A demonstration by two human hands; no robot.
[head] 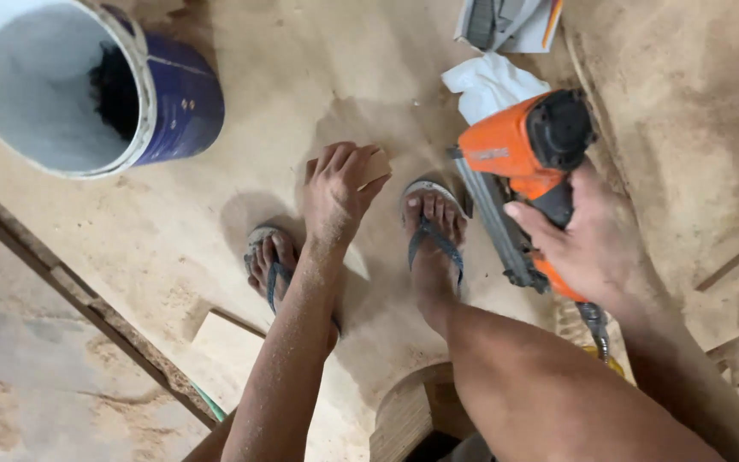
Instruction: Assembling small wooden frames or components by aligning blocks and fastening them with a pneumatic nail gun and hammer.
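Note:
My right hand (596,244) grips an orange and black nail gun (525,162) by its handle, its long grey magazine slanting down to the left beside my right foot. My left hand (335,192) is closed around a small pale wooden block (375,168), held just above the dusty plywood floor (292,77) between my sandalled feet. Sawdust coats my left forearm. An air hose fitting (596,329) hangs from the gun's handle base.
A blue bucket (87,85) with a white inside stands tilted at the top left. White crumpled paper (489,81) and a grey packet (506,21) lie at the top. A wooden offcut (228,342) lies near my left foot; a rounded plywood piece (408,411) sits below.

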